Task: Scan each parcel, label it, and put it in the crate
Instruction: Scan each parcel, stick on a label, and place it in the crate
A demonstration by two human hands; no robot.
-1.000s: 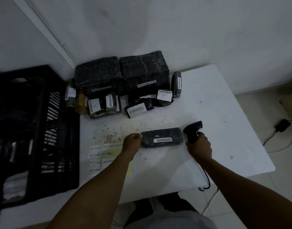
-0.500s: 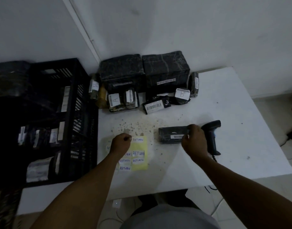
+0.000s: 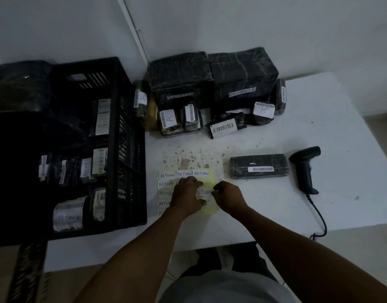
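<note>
Left hand [image 3: 187,199] presses flat, fingers spread, on the RETURN label sheet [image 3: 206,209]; right hand [image 3: 228,196] fingers pinch its edge, near the wrapped parcel [image 3: 259,166].

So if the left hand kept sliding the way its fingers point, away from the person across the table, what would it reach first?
The left hand lies on the label sheet; straight on, it would probably cross the top row of RETURN labels, then the speckled table, and only then the parcel marked A.

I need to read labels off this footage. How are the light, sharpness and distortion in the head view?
Head view: dim and underexposed, so the crate interior is nearly black; the RETURN labels read, slightly soft; the parcel barcode is too small to decode; wide-angle bending curves the table edges; no glare.
</note>
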